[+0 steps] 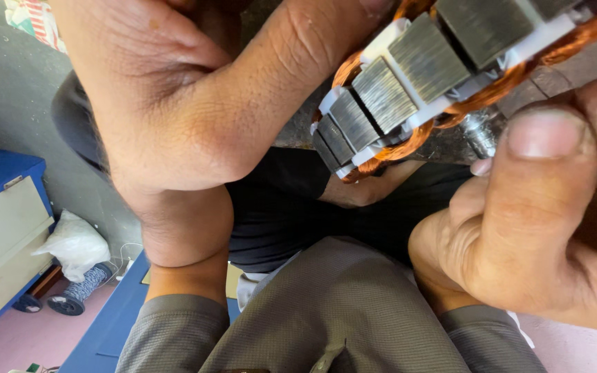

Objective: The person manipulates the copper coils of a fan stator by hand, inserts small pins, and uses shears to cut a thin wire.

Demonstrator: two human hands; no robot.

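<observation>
A person's left hand (195, 103) wraps its fingers around a motor stator (423, 76), steel segments wound with copper wire, held close at upper right; the right hand (533, 214) pinches thumb and fingers shut beside it on a small metal piece (479, 132)

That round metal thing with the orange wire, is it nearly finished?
Partly. Copper wire already loops around the stator where its grey steel teeth sit in white plastic. Right now the left hand steadies it from the side, while the right hand pinches close to the coils by a small shiny metal piece. The rest of the ring is out of view, so what's left can't be told.
</observation>
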